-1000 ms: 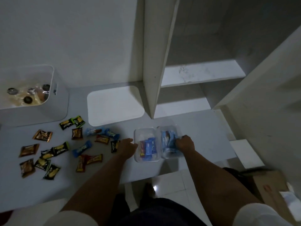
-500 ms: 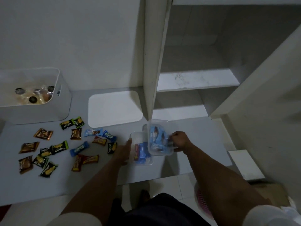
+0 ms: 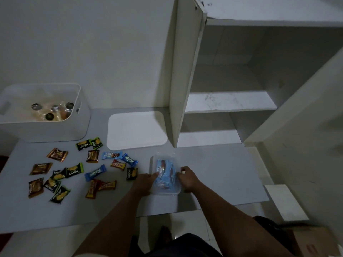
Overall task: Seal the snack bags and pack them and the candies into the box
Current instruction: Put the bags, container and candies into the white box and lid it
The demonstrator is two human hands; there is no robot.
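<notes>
Both hands press on a clear clamshell container (image 3: 165, 175) of blue snacks on the counter (image 3: 213, 173), left hand (image 3: 145, 183) and right hand (image 3: 187, 178) flat against its sides; loose candies (image 3: 74, 169) remain unpacked, the white box (image 3: 44, 115) partly filled.

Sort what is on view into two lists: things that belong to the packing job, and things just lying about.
Part of the job:
- clear plastic container of blue snack packs, left hand and right hand on its sides
- loose wrapped candies
- white plastic storage box
- flat white lid

Lying about:
- brown cardboard carton on the floor
- bare white shelf
</notes>
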